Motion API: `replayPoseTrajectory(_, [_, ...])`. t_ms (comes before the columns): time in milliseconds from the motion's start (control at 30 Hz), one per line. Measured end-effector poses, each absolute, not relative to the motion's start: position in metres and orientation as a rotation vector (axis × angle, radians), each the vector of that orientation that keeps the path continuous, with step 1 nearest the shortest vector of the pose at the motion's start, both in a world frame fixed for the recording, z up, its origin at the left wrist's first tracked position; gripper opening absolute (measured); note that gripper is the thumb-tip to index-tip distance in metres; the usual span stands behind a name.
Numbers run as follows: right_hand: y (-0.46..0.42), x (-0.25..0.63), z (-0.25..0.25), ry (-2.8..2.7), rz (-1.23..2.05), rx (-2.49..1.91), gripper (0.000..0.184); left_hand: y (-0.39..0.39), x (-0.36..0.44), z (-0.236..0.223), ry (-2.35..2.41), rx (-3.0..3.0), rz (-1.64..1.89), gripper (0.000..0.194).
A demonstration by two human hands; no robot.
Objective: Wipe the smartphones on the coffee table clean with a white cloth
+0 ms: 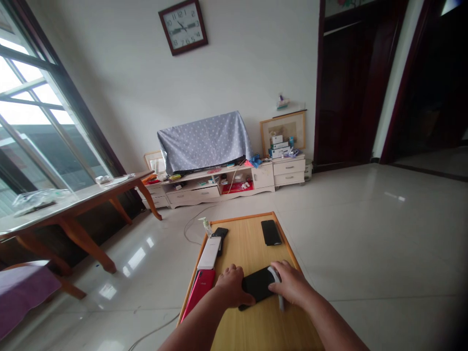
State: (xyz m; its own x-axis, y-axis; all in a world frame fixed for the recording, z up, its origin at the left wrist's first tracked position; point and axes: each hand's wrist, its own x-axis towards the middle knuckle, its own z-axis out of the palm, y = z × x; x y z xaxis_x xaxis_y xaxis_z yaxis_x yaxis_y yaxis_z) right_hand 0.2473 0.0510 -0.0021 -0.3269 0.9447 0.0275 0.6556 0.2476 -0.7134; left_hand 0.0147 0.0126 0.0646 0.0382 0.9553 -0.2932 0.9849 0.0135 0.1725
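Observation:
A black smartphone [258, 284] lies low over the wooden table, its dark face up. My left hand [232, 286] grips its left end, thumb along the near edge and fingers at the far side. At the phone's right end, my right hand [288, 282] is closed on a folded light-grey cloth [275, 276]. The cloth lies across that end of the phone, and one corner hangs toward the tabletop. Part of the phone is hidden by both hands and the cloth.
On the table [244, 229] lie another black phone [271, 232], a white phone [209, 253], a red phone [199, 291] and a dark phone [222, 234]. A pump bottle [206, 226] stands at the far left corner. Beyond is a white TV cabinet [193, 196].

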Motion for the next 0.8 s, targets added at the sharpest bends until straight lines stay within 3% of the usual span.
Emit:
replayPoseTrajectory(167, [0.051, 0.25, 0.001, -2.039, 0.873, -1.467, 0.041, 0.019, 0.021, 0.066, 1.985, 1.982, -0.157, 0.079])
replayPoseTrajectory(400, [0.053, 0.252, 0.004, -1.99, 0.874, -1.541, 0.013, 0.007, 0.023, 0.065, 2.001, 1.929, -0.013, 0.077])
replayPoseTrajectory(633, [0.056, 0.256, 0.0, -1.827, 0.939, -1.476, 0.009, 0.004, 0.022, 0.062, 1.872, 1.786, 0.208, 0.026])
replayPoseTrajectory(800, [0.061, 0.257, -0.001, -1.513, 0.927, -1.486, 0.021, 0.004, 0.025, 0.075, 1.856, 1.801, 0.424, 0.016])
